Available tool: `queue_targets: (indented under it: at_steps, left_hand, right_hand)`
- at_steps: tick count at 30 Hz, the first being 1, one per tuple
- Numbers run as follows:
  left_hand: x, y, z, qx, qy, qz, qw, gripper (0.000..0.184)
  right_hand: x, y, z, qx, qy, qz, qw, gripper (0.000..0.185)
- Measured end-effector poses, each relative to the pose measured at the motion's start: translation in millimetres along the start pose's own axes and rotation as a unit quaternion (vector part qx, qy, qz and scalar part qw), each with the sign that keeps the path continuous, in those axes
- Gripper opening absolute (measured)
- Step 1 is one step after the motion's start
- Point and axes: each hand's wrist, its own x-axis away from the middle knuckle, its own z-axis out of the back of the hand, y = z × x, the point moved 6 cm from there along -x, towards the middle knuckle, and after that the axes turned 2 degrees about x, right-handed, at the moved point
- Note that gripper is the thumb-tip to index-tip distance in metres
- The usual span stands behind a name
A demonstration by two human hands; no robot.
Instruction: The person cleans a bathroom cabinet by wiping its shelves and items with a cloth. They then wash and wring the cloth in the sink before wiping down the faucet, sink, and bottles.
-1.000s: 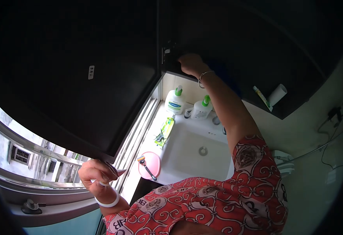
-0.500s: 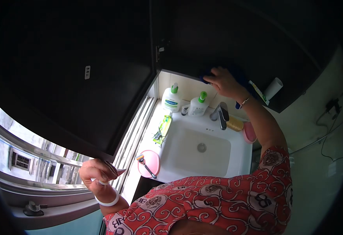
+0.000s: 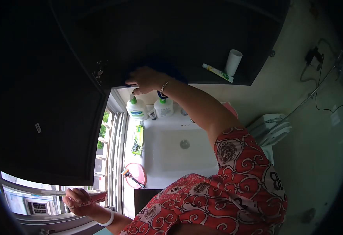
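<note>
My right hand (image 3: 145,79) presses a dark blue cloth (image 3: 171,70) onto the floor of the dark cabinet near its front edge, fingers curled over it. Much of the cloth blends into the shadow. My left hand (image 3: 76,200) is closed in front of the window, below the open cabinet door (image 3: 42,129). A flat reddish-brown piece with faint lettering (image 3: 99,197) sticks out beside that wrist and seems held; its kind is unclear. On the same shelf, to the right, a toothpaste tube (image 3: 218,73) leans by a white cup (image 3: 233,62).
Below stands a white sink (image 3: 167,156). Two green-topped pump bottles (image 3: 137,109) and a small tube (image 3: 152,113) line its back edge. At the left are a green packet with scissors (image 3: 138,141) and a razor (image 3: 134,178) on a pink dish (image 3: 139,171).
My right hand has slid left along the shelf with the cloth. The view has shifted rightward, showing more of the cabinet inside. My left hand appears lower, apart from the door's edge.
</note>
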Motion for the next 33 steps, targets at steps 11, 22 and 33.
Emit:
queue_targets:
  at_steps: [11,22,33]
  left_hand:
    - [-19.3,-86.0,-76.2,-0.227,0.010,0.128,0.965,0.018]
    - [-150.7,-238.7,-107.8,-0.296,-0.002,0.243,0.924,0.016]
    - [-212.4,-364.4,-156.9,-0.682,-0.404,0.022,0.609,0.017]
  right_hand:
    - [113.5,74.8,17.6,-0.013,0.167,-0.054,0.984,0.044]
    - [103.7,79.6,17.9,-0.020,0.247,-0.078,0.966,0.037]
    - [192.3,68.9,51.6,-0.411,0.186,-0.181,0.874,0.033]
